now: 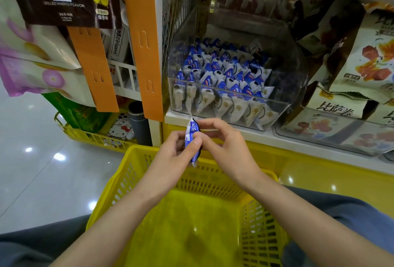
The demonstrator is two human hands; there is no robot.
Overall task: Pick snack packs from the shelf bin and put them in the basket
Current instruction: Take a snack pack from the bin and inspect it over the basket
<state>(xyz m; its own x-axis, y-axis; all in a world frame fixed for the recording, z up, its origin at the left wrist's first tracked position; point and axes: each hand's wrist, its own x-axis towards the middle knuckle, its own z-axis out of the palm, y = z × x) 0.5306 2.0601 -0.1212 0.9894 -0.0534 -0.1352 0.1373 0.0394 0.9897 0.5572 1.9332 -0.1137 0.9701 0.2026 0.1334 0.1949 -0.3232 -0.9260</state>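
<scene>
I see one blue-and-white pack held upright over the basket's far rim. The left hand has its grip pinched on the lower half, and the right hand pinches the top. More packs fill the clear bin behind.

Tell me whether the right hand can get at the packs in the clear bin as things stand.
Probably yes: the clear bin looks open on top just beyond the right hand, nothing between. But that hand and the left hand both pinch a snack pack, so its fingers are busy.
</scene>
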